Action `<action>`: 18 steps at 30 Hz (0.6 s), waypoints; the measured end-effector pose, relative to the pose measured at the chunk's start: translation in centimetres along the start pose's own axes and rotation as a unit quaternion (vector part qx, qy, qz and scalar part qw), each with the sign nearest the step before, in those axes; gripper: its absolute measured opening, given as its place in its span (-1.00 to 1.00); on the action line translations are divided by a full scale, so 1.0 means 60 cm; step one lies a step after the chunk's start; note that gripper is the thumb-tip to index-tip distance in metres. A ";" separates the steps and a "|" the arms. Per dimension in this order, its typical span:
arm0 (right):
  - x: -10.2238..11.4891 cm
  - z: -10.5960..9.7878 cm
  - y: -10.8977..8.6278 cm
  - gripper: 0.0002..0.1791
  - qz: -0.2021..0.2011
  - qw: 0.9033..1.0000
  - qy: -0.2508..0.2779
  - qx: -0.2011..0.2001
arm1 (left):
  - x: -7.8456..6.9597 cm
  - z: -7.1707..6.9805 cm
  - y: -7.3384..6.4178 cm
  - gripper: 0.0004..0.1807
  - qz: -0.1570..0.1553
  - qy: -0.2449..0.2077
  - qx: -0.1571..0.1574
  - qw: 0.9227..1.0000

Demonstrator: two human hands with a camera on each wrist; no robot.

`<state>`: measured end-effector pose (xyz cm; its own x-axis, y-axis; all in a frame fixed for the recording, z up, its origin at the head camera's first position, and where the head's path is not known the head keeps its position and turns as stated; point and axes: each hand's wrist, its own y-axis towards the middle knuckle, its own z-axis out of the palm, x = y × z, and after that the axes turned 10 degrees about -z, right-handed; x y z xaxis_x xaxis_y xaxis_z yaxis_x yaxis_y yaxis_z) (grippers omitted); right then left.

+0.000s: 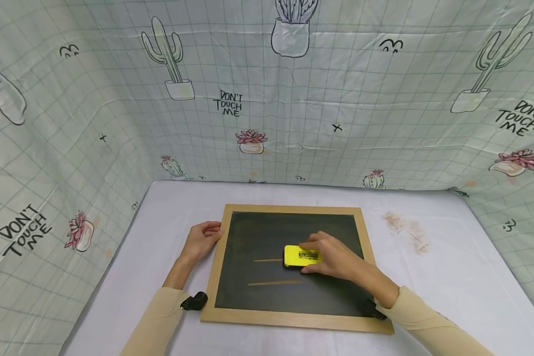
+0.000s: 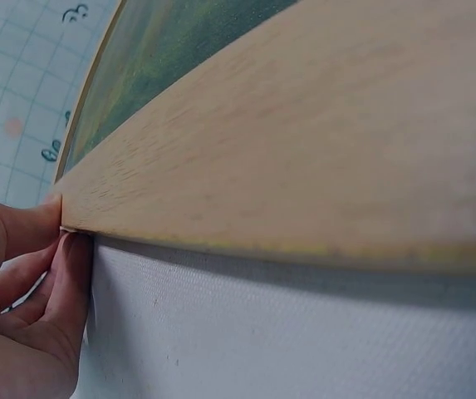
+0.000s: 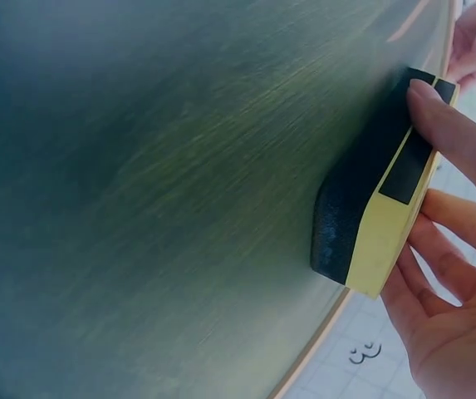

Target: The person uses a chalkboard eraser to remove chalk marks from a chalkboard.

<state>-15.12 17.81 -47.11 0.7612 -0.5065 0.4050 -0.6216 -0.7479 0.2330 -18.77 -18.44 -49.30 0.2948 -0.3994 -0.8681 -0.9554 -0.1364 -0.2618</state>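
Observation:
A framed chalkboard [image 1: 338, 296] lies on the table, its wooden rim around a dark surface. Two light brown strokes mark it: an upper stroke [image 1: 267, 260] and a lower stroke [image 1: 274, 283]. My right hand [image 1: 335, 257] grips a yellow board eraser [image 1: 292, 255] between thumb and fingers, over the right end of the upper stroke. In the right wrist view the dark felt of the eraser [image 3: 337, 224] faces the board. My left hand [image 1: 201, 241] pinches the left edge of the wooden frame [image 2: 221, 166], thumb and fingertips at its rim.
A white cloth covers the table [image 1: 427, 282], with a brownish smudge [image 1: 407, 231] right of the board. Behind and at the sides hangs a grid-patterned curtain [image 1: 293, 99] printed with cacti. A black wrist device [image 1: 195, 301] sits at the left cuff, beside the board's frame.

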 end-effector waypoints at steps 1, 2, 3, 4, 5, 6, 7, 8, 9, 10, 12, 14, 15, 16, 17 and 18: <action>0.000 0.001 0.002 -0.41 -0.001 1.000 0.001 0.001 | 0.000 0.000 0.000 -0.67 0.001 0.000 0.000 1.000; 0.001 0.002 0.004 -0.41 -0.003 1.000 0.000 0.001 | 0.000 0.000 0.000 -0.67 0.002 0.000 0.001 1.000; 0.001 0.003 0.006 -0.42 -0.005 1.000 0.000 0.001 | 0.000 0.000 0.000 -0.67 0.001 -0.002 0.001 1.000; 0.003 0.003 0.008 -0.42 -0.005 1.000 0.001 0.001 | 0.000 0.001 0.000 -0.67 0.002 -0.002 0.000 1.000; 0.003 0.004 0.010 -0.42 -0.007 1.000 0.000 0.001 | 0.000 0.001 0.000 -0.67 0.002 -0.002 0.000 1.000; 0.004 0.005 0.012 -0.42 -0.008 1.000 -0.002 0.001 | -0.001 0.001 -0.001 -0.67 0.003 -0.002 0.000 1.000; 0.004 0.006 0.014 -0.42 -0.011 1.000 -0.004 0.000 | -0.001 0.001 0.000 -0.67 0.001 -0.002 -0.001 1.000; 0.004 0.007 0.017 -0.42 -0.012 1.000 -0.005 0.000 | -0.001 0.001 0.000 -0.67 0.002 -0.002 -0.001 1.000; 0.005 0.007 0.019 -0.42 -0.011 1.000 -0.004 0.001 | -0.002 0.002 0.000 -0.67 0.003 -0.001 -0.001 1.000; 0.005 0.008 0.021 -0.42 -0.011 1.000 -0.004 0.003 | -0.002 0.002 0.000 -0.67 0.003 -0.001 -0.002 1.000; 0.007 0.009 0.026 -0.41 -0.011 1.000 -0.005 0.005 | -0.002 0.002 0.001 -0.67 0.002 -0.001 -0.002 1.000; 0.009 0.011 0.031 -0.40 -0.012 1.000 -0.004 0.009 | -0.001 0.001 0.002 -0.67 0.001 0.000 -0.002 1.000; 0.010 0.011 0.034 -0.40 -0.013 1.000 -0.004 0.009 | -0.001 0.001 0.002 -0.67 0.000 0.001 -0.003 1.000; 0.011 0.012 0.036 -0.40 -0.015 1.000 -0.004 0.010 | 0.000 0.001 0.003 -0.67 -0.002 0.001 -0.004 1.000; 0.011 0.014 0.038 -0.41 -0.018 1.000 -0.005 0.010 | 0.000 0.001 0.003 -0.67 -0.001 0.002 -0.004 1.000; 0.012 0.015 0.041 -0.41 -0.023 1.000 -0.005 0.011 | 0.001 0.000 0.002 -0.67 -0.001 0.003 -0.004 1.000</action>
<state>-15.94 15.23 -47.04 0.7902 -0.4758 0.3863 -0.5824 -0.7792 0.2317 -18.89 -18.46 -49.40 0.2977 -0.4039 -0.8650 -0.9544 -0.1451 -0.2608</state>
